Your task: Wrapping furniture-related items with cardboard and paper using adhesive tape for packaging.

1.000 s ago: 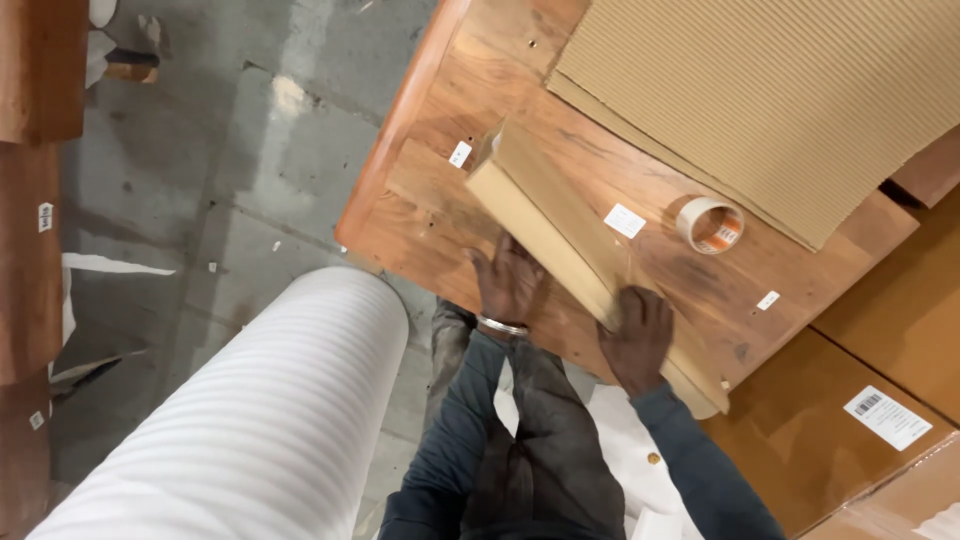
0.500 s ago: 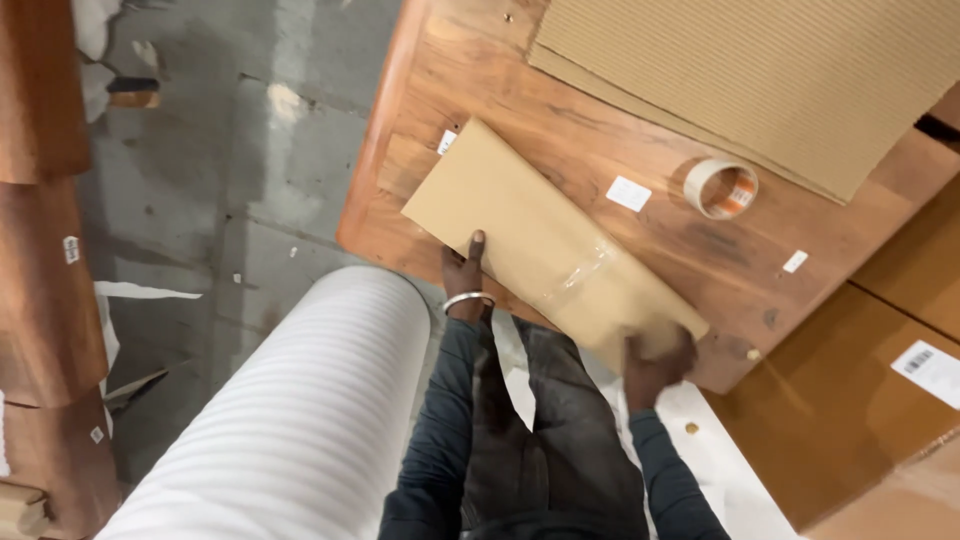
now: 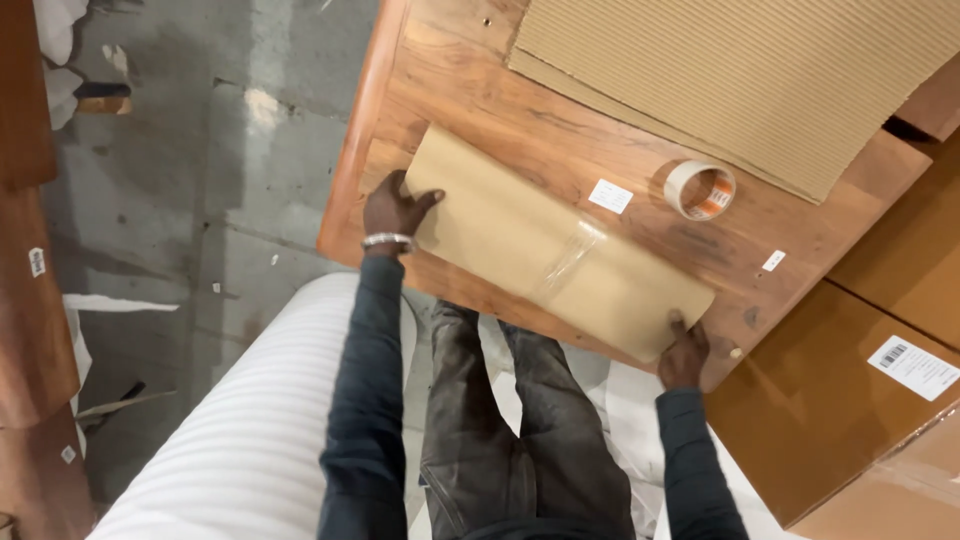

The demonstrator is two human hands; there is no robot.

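Observation:
A long flat package wrapped in tan paper, with clear tape across its middle, lies slantwise on a reddish wooden table. My left hand, with a metal bracelet on the wrist, grips the package's left end. My right hand holds its right end at the table's near edge. A roll of tape lies on the table just beyond the package. A white label sits on the wood next to the roll.
A large sheet of corrugated cardboard covers the far part of the table. A big roll of white foam wrap stands at my left leg. Brown cartons are at the right, wooden panels at the far left, on a grey concrete floor.
The package has been turned from on edge to lying flat. My hands have moved apart from its middle to its two ends. The view has shifted.

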